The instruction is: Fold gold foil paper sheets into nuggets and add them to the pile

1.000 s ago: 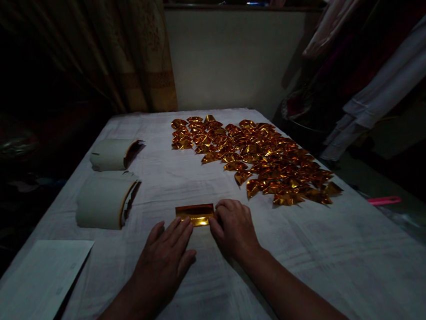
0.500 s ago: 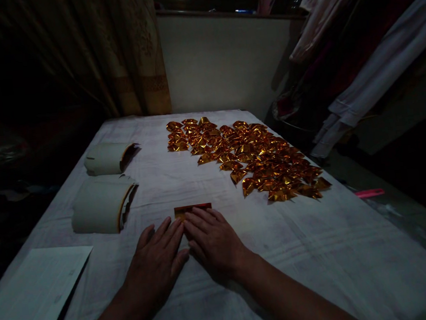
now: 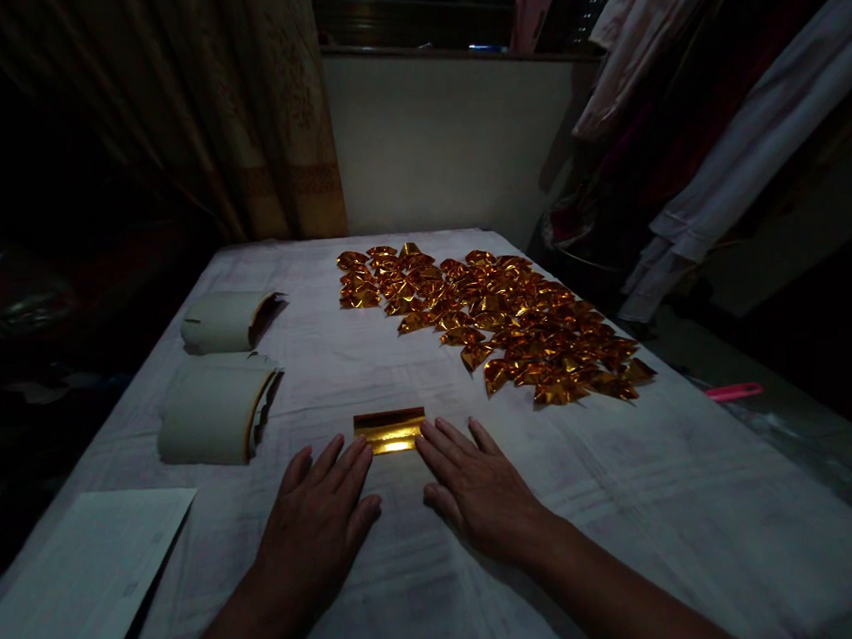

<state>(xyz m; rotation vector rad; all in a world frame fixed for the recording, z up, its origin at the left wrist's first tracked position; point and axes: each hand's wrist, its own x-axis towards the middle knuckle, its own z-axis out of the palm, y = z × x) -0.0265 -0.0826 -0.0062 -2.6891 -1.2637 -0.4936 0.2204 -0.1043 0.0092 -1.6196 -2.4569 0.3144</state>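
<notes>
A folded strip of gold foil paper [image 3: 390,430] lies flat on the white cloth [image 3: 639,500] in front of me. My left hand [image 3: 317,521] rests palm down with fingers stretched out, its fingertips at the strip's left end. My right hand [image 3: 480,490] lies flat too, fingers spread, its fingertips at the strip's right end. Neither hand holds anything. Beyond the strip, to the right, lies a spread of several folded gold foil pieces [image 3: 501,317].
Two curled stacks of pale paper, the near stack [image 3: 213,410] and the far stack [image 3: 226,321], sit on the left. A white sheet [image 3: 68,595] lies at the near left corner. A curtain [image 3: 256,115] hangs behind. Hanging clothes [image 3: 715,121] are on the right, a pink object [image 3: 734,392] below them.
My right hand went from curled on the strip's right end, to flat over the strip, to flat at its right end. The strip now shows whole. My left hand barely moved.
</notes>
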